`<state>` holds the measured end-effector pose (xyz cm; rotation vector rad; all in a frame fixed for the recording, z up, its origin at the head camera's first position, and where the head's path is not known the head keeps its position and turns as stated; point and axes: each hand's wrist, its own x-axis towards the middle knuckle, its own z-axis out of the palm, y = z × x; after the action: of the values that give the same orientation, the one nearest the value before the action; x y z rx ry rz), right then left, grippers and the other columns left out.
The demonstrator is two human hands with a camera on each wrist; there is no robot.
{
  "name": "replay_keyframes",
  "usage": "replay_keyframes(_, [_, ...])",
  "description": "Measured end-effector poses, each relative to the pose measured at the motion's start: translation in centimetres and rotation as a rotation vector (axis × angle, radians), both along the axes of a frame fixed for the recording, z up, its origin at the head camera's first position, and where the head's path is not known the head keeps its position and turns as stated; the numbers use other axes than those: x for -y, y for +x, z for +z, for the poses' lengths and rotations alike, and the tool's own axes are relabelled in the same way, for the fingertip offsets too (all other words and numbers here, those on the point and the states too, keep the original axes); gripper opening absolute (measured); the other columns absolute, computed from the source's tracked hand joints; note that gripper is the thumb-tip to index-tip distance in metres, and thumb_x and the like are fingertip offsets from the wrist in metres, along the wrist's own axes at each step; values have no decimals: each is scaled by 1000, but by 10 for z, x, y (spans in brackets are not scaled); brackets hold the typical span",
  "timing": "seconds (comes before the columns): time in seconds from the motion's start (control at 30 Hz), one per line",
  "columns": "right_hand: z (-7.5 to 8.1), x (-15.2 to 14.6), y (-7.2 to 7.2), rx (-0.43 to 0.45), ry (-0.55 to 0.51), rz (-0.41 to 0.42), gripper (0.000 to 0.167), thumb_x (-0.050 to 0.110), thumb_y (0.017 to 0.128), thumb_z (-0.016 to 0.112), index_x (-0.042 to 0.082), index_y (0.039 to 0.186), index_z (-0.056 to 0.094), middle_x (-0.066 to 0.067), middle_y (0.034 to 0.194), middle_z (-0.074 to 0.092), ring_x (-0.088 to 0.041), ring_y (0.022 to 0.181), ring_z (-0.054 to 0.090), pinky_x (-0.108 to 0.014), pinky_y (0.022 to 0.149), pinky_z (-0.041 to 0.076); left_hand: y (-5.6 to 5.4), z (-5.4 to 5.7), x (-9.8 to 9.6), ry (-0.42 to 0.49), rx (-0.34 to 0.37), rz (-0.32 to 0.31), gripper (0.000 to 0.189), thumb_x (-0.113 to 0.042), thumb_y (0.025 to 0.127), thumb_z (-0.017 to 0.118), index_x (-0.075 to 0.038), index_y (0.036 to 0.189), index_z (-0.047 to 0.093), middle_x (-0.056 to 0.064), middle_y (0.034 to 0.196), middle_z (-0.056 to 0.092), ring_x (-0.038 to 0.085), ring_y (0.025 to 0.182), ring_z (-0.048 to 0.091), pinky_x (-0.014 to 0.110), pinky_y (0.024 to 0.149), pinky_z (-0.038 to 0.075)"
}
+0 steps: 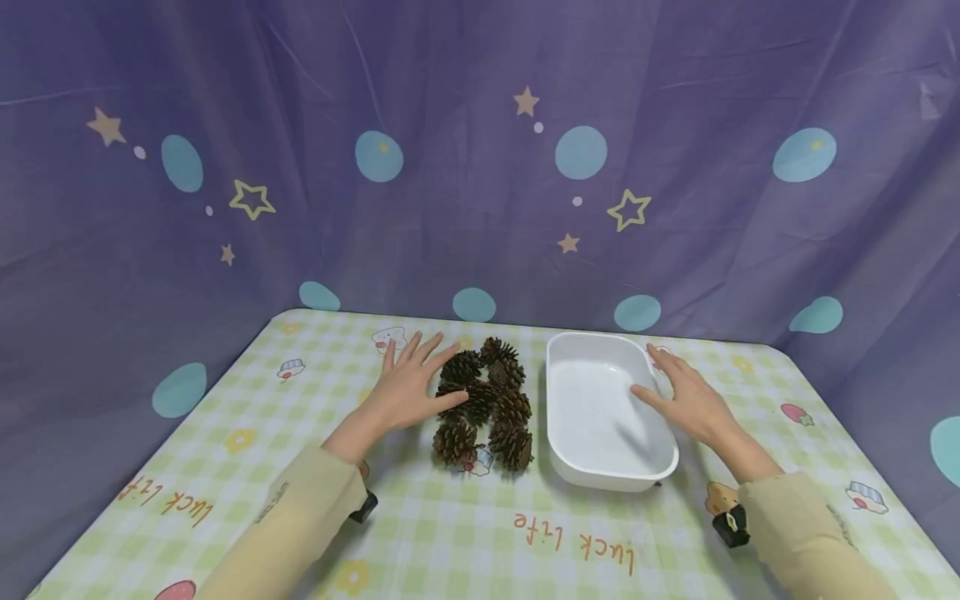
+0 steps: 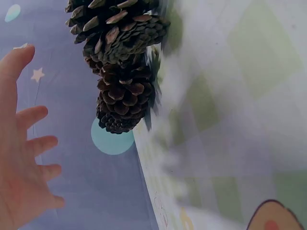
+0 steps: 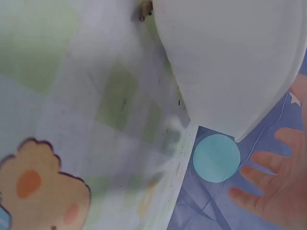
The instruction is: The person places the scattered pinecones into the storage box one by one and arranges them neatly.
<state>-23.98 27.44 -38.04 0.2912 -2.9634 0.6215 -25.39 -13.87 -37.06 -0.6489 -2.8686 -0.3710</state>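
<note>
A cluster of several brown pine cones [image 1: 480,400] lies on the checked tablecloth, left of a white rectangular tub [image 1: 600,479]. My left hand [image 1: 408,387] hovers spread at the left side of the cones, its thumb overlapping them in the head view. In the left wrist view the fingers of that hand stand apart from the pine cones [image 2: 124,91], holding nothing. At the tub's right rim is my right hand [image 1: 690,400], fingers extended, thumb over the tub's edge. The right wrist view has the tub's outer wall [image 3: 230,57] beside the spread right hand [image 3: 283,182].
The green-checked tablecloth [image 1: 420,533] carries printed cakes, flowers and lettering. Behind the table hangs a purple curtain [image 1: 465,225] with stars and blue dots. A small brown piece [image 3: 145,9] lies by the tub's base in the right wrist view.
</note>
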Motion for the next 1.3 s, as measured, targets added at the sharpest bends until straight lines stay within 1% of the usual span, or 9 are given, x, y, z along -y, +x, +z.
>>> replay_keyframes(0.17, [-7, -4, 0, 36, -73, 7, 80, 55, 88, 47, 14, 147, 15, -22, 143, 30, -44, 125, 34, -63, 94, 32, 6, 0, -1, -20, -64, -61, 74, -65, 80, 49, -22, 139, 39, 6, 142, 38, 31, 133, 28, 57, 110, 5])
replay_keyframes(0.27, [-10, -6, 1, 55, -126, -2, 78, 51, 88, 50, 9, 146, 19, -24, 141, 33, -43, 119, 43, -60, 91, 38, 10, 0, -1, -6, -68, -96, 68, -59, 81, 55, -19, 135, 45, 6, 136, 45, 29, 128, 37, 53, 111, 11])
replay_keyframes(0.43, [-12, -7, 1, 114, -233, -35, 72, 40, 90, 53, 7, 145, 21, -28, 135, 39, -43, 115, 47, -53, 89, 44, 16, -2, -3, 17, -33, -167, 58, -52, 82, 59, -18, 129, 52, 4, 130, 50, 25, 121, 44, 48, 107, 26])
replay_keyframes(0.53, [-12, -5, 2, 147, -295, -44, 69, 33, 91, 53, 6, 145, 20, -30, 133, 39, -44, 114, 47, -51, 87, 46, 21, -4, -4, 23, -27, -241, 54, -49, 82, 60, -17, 125, 55, 3, 126, 53, 23, 117, 48, 46, 102, 34])
replay_keyframes(0.63, [-14, -4, 4, 175, -347, -46, 69, 28, 91, 54, 5, 145, 18, -31, 133, 38, -45, 114, 47, -50, 87, 47, 26, -5, -6, 0, -28, -312, 52, -49, 82, 60, -16, 122, 58, 0, 122, 55, 20, 112, 51, 41, 99, 39])
replay_keyframes(0.73, [-15, -4, 5, 198, -391, -39, 69, 24, 91, 53, 4, 145, 15, -32, 133, 37, -46, 114, 47, -49, 86, 48, 32, -5, -8, -33, -23, -359, 52, -51, 81, 61, -17, 120, 59, -1, 119, 55, 18, 107, 53, 39, 94, 43])
replay_keyframes(0.97, [-17, -6, 3, 226, -491, -34, 67, 18, 92, 52, 4, 146, 14, -33, 134, 35, -45, 114, 47, -36, 74, 51, 40, -10, -14, -97, 24, -418, 57, -50, 76, 67, -16, 121, 58, -1, 117, 55, 17, 105, 51, 38, 91, 44])
replay_keyframes(1.13, [-18, -6, 3, 275, -546, -19, 69, 15, 91, 51, 6, 147, 11, -33, 134, 33, -44, 114, 46, -28, 67, 47, 41, -14, -17, -154, -2, -434, 60, -51, 73, 69, -16, 121, 58, -2, 115, 55, 14, 101, 49, 36, 88, 45])
replay_keyframes(1.3, [-24, -7, 3, 291, -603, -28, 70, 14, 91, 52, 10, 147, 11, -31, 134, 34, -38, 112, 47, -28, 66, 48, 39, -16, -18, -203, -28, -434, 61, -49, 70, 72, -17, 121, 58, -2, 113, 55, 14, 99, 48, 34, 86, 44])
